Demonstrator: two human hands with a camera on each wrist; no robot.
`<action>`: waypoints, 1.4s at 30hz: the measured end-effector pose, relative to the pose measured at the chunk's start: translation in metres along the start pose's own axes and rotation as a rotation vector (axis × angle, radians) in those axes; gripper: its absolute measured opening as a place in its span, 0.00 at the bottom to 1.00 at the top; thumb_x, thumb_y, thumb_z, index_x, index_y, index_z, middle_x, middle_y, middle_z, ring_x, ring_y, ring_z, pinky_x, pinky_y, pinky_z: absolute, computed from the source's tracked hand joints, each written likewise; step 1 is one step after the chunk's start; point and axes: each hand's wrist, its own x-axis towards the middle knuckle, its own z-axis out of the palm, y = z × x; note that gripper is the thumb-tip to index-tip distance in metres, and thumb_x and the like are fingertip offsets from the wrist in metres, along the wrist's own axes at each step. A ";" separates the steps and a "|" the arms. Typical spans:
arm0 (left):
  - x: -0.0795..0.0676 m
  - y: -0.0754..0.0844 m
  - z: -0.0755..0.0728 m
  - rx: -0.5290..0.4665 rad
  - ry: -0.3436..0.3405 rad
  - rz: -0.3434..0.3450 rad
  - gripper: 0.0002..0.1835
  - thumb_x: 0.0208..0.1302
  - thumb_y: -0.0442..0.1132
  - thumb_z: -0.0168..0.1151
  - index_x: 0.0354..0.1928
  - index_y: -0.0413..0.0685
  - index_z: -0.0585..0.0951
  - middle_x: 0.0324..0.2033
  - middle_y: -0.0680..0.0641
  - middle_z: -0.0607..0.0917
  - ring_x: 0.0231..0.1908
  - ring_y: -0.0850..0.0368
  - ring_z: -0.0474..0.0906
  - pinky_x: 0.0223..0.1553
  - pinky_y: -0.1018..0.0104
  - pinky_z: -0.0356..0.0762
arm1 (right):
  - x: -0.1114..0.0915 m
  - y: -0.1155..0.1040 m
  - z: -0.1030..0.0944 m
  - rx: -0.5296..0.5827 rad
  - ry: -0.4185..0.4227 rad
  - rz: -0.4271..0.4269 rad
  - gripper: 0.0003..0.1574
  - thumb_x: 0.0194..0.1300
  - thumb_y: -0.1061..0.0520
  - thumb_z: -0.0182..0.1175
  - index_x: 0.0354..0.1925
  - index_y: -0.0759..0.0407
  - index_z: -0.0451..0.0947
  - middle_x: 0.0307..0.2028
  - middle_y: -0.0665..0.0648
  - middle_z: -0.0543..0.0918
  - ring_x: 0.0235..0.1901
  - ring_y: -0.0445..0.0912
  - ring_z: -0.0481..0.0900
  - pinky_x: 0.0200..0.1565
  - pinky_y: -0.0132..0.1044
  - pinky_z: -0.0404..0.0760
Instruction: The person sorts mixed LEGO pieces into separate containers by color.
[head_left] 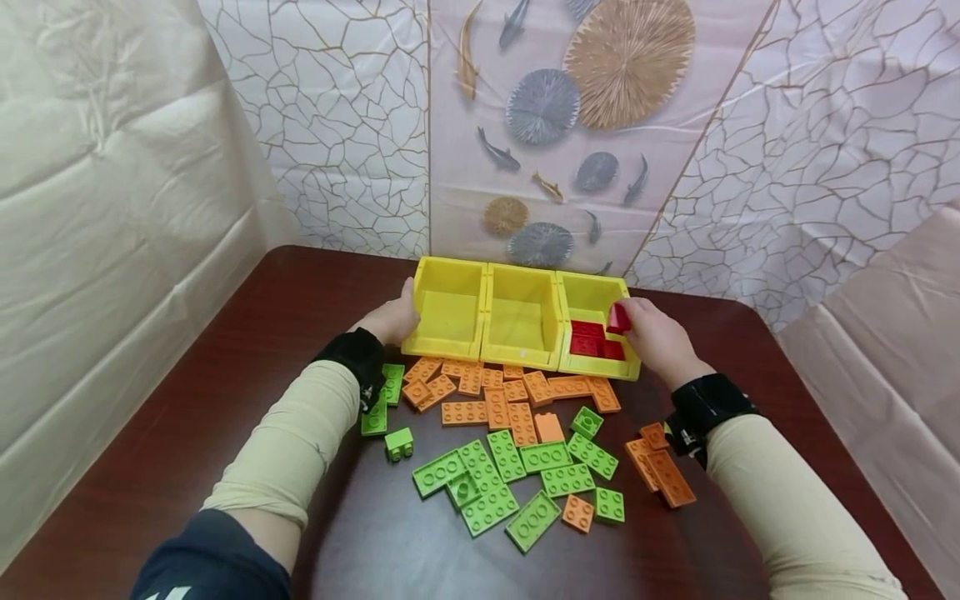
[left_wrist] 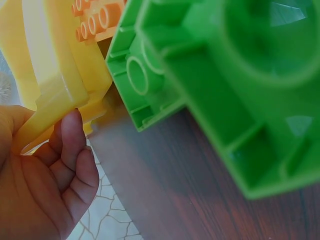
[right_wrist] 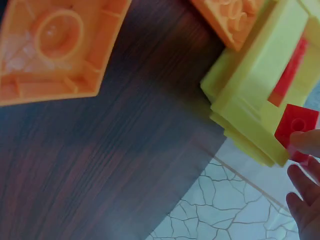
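Note:
My left hand (head_left: 392, 319) grips the left side wall of a yellow three-compartment bin (head_left: 522, 362); in the left wrist view, the fingers (left_wrist: 75, 145) curl under its rim. Over the bin's right compartment, my right hand (head_left: 660, 337) pinches a red brick (head_left: 618, 318) near the right wall. The right wrist view shows that red brick (right_wrist: 296, 127) between thumb and fingers, just above the rim. Several red bricks (head_left: 587, 338) lie in the right compartment. The left and middle compartments show bare yellow floors.
Orange bricks (head_left: 497, 408) spread along the bin's front, with green bricks (head_left: 487, 487) nearer me. More green bricks (head_left: 375, 417) lie beside my left wrist. An orange group (head_left: 663, 471) sits under my right wrist. A patterned cloth (head_left: 525, 167) hangs behind the table (head_left: 187, 400).

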 end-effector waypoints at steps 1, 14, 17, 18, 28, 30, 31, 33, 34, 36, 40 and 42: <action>0.001 0.000 0.000 -0.004 0.005 -0.003 0.31 0.76 0.46 0.32 0.71 0.58 0.30 0.38 0.42 0.76 0.35 0.51 0.76 0.38 0.62 0.69 | 0.003 0.000 0.002 -0.036 0.003 -0.009 0.27 0.60 0.67 0.57 0.58 0.66 0.65 0.55 0.69 0.70 0.53 0.61 0.68 0.54 0.56 0.67; -0.005 0.002 0.000 0.041 0.005 0.009 0.35 0.75 0.43 0.33 0.69 0.58 0.23 0.38 0.42 0.75 0.35 0.52 0.76 0.40 0.62 0.68 | 0.026 0.006 0.019 -0.236 -0.118 -0.001 0.23 0.63 0.69 0.51 0.57 0.64 0.70 0.56 0.68 0.72 0.64 0.63 0.55 0.61 0.64 0.35; -0.005 0.003 0.000 0.047 0.013 0.011 0.36 0.75 0.42 0.33 0.69 0.59 0.22 0.39 0.42 0.75 0.36 0.52 0.76 0.41 0.61 0.69 | 0.026 0.007 0.020 -0.249 -0.156 -0.015 0.23 0.64 0.69 0.51 0.58 0.63 0.70 0.56 0.67 0.73 0.64 0.64 0.54 0.60 0.65 0.33; -0.005 0.003 0.000 0.050 0.016 0.009 0.36 0.75 0.42 0.34 0.69 0.58 0.23 0.39 0.42 0.75 0.36 0.52 0.76 0.41 0.61 0.69 | 0.026 0.007 0.020 -0.254 -0.166 -0.018 0.23 0.64 0.69 0.50 0.58 0.63 0.70 0.56 0.67 0.74 0.64 0.65 0.54 0.60 0.66 0.33; -0.004 0.000 0.001 0.034 0.007 0.011 0.35 0.75 0.43 0.34 0.70 0.58 0.24 0.38 0.42 0.75 0.35 0.52 0.76 0.41 0.62 0.69 | 0.019 0.007 0.031 -0.299 -0.228 -0.020 0.23 0.67 0.66 0.47 0.59 0.61 0.72 0.56 0.65 0.74 0.67 0.64 0.44 0.60 0.65 0.29; -0.003 -0.001 0.001 0.016 0.009 0.003 0.31 0.76 0.46 0.31 0.72 0.56 0.32 0.37 0.42 0.76 0.34 0.52 0.76 0.40 0.62 0.70 | 0.018 0.007 0.031 -0.301 -0.221 -0.025 0.23 0.68 0.66 0.46 0.59 0.61 0.72 0.57 0.65 0.74 0.67 0.63 0.44 0.60 0.65 0.30; -0.003 -0.001 0.001 0.002 0.008 -0.004 0.28 0.75 0.48 0.28 0.72 0.55 0.38 0.37 0.42 0.76 0.34 0.52 0.77 0.39 0.62 0.70 | 0.017 0.008 0.031 -0.297 -0.219 -0.025 0.23 0.68 0.66 0.46 0.59 0.62 0.72 0.57 0.65 0.73 0.67 0.63 0.44 0.60 0.65 0.30; -0.003 0.000 0.002 -0.022 0.007 -0.022 0.26 0.74 0.54 0.22 0.68 0.51 0.50 0.36 0.43 0.77 0.33 0.52 0.77 0.38 0.62 0.70 | 0.013 0.008 0.030 -0.287 -0.204 -0.030 0.22 0.68 0.66 0.45 0.59 0.63 0.72 0.58 0.66 0.72 0.67 0.64 0.45 0.60 0.66 0.32; -0.002 0.000 0.003 -0.039 0.007 -0.038 0.29 0.72 0.57 0.18 0.65 0.49 0.57 0.36 0.43 0.77 0.33 0.51 0.77 0.38 0.62 0.70 | 0.012 0.008 0.029 -0.278 -0.195 -0.032 0.22 0.68 0.66 0.45 0.59 0.63 0.72 0.59 0.66 0.71 0.67 0.63 0.45 0.60 0.66 0.33; -0.002 0.000 0.003 -0.062 0.012 -0.066 0.36 0.68 0.62 0.11 0.56 0.47 0.64 0.35 0.43 0.78 0.33 0.51 0.77 0.39 0.61 0.70 | 0.008 0.008 0.028 -0.248 -0.158 -0.046 0.22 0.67 0.65 0.47 0.58 0.64 0.72 0.59 0.67 0.70 0.66 0.63 0.49 0.60 0.66 0.35; -0.002 -0.001 0.001 -0.028 0.019 -0.061 0.33 0.69 0.61 0.12 0.58 0.48 0.61 0.35 0.44 0.77 0.34 0.52 0.77 0.41 0.61 0.68 | -0.002 0.006 0.025 -0.155 -0.028 -0.109 0.22 0.63 0.65 0.52 0.56 0.66 0.73 0.57 0.68 0.71 0.62 0.62 0.59 0.59 0.67 0.42; -0.002 0.000 0.000 -0.021 0.025 -0.046 0.30 0.71 0.58 0.16 0.60 0.49 0.59 0.35 0.43 0.77 0.34 0.52 0.76 0.41 0.60 0.68 | -0.009 0.005 0.023 -0.108 0.052 -0.161 0.21 0.61 0.66 0.53 0.54 0.67 0.74 0.54 0.68 0.73 0.58 0.61 0.64 0.58 0.66 0.48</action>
